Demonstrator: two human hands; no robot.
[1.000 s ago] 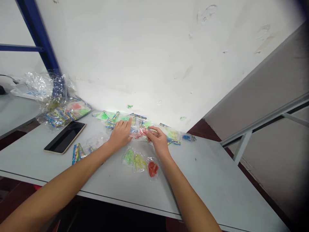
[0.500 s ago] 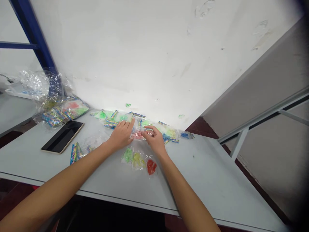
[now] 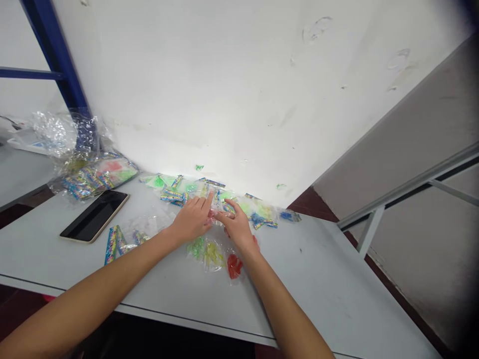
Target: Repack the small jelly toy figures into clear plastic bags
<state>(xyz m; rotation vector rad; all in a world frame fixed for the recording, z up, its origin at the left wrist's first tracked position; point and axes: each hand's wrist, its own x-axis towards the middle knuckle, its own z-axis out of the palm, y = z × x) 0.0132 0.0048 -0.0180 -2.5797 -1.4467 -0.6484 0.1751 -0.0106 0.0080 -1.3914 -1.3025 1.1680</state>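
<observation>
The left hand (image 3: 191,219) lies flat with its fingers spread, and its thumb touches a clear plastic bag (image 3: 217,216) holding something pink. The right hand (image 3: 237,232) comes in from 1 o'clock of that bag, half open with the forefinger raised; whether it pinches the film can't be told. At 6 o'clock lie bagged green and red toys (image 3: 234,266), apparently spread flat for sorting. Further out are more packets (image 3: 172,195) along the white wall, and a smartphone (image 3: 94,216) at 9 o'clock.

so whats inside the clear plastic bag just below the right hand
Red rubbery-looking shapes sit in the clear plastic bag; the right hand hides its top edge.
</observation>
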